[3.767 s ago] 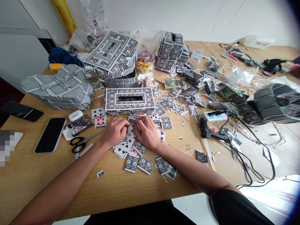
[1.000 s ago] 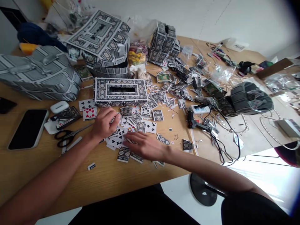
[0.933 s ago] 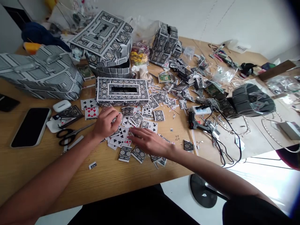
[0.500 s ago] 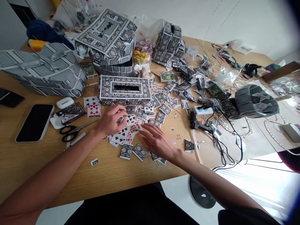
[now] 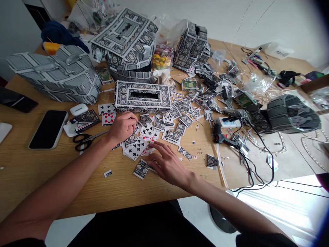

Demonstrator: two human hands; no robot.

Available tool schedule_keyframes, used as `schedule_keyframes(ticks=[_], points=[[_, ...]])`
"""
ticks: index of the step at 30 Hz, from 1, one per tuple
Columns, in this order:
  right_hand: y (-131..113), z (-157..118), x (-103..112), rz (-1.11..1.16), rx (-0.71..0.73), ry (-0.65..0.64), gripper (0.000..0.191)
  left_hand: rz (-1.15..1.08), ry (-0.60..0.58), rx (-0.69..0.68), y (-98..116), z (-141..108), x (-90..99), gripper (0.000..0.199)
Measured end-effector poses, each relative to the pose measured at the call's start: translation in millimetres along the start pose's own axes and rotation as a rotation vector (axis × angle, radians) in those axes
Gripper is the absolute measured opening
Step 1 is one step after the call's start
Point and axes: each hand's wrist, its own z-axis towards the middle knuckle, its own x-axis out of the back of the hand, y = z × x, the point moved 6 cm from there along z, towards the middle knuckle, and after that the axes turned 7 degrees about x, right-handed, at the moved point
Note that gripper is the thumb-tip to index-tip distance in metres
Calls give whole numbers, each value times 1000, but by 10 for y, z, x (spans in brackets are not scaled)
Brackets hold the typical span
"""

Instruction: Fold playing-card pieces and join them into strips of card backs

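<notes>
On the wooden desk, my left hand (image 5: pixel 122 127) is closed at the left edge of a pile of playing cards. Its fingertips are pressed together; whatever they hold is too small to make out. My right hand (image 5: pixel 168 164) lies palm down, fingers stretched out and apart, over the pile's lower right part. Between the hands lies a seven of clubs (image 5: pixel 135 148), face up, with red-marked cards partly under it. A folded card (image 5: pixel 141 168) with a dark patterned back rests just left of my right fingers. A box made of folded cards (image 5: pixel 143 97), with a slot on top, stands behind the pile.
Scissors (image 5: pixel 88 139), a phone (image 5: pixel 48 129) and an earbud case (image 5: pixel 78 109) lie to the left. Card-woven bags (image 5: pixel 59 75) and a lidded box (image 5: pixel 125 37) stand behind. To the right are a glue gun (image 5: pixel 223 137), its cables and a power strip (image 5: pixel 229 122).
The view has shifted, so the desk appears further right. My right hand has moved down and left over folded cards. My left fingers have drawn closer together at the pile's edge.
</notes>
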Motion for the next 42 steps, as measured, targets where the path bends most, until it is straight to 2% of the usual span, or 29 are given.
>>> schedule_keyframes(ticks=[2,7,11,16,20,23,27,32,36,40,42], points=[[-5,88,-8,4,8,11,29,-21,-23,-31,21,5,-3,39],[-74,239,-203,-25,127,-72,47,-92,-5,-47,67,-11,32,36],[25,162,-171,-60,74,-52,38,-66,3,-5,57,-32,35,34],[195,52,7,-101,-39,26,21,-76,-57,-21,70,-22,-22,30],[218,49,20,-94,-76,90,13,-79,-94,-5,59,-18,-47,31],[248,44,28,-12,-116,177,22,-84,-83,-3,63,-21,-32,31],[410,15,77,131,-233,292,32,-89,-74,-17,91,-19,-20,30],[597,27,126,259,-293,353,25,-76,-64,-41,150,-27,-12,24],[722,70,231,317,-347,465,22,-72,-62,-59,227,-16,28,19],[824,182,307,457,-410,574,18,-117,-116,-109,335,9,43,27],[810,266,291,500,-397,582,15,-124,-95,-80,341,21,52,29]])
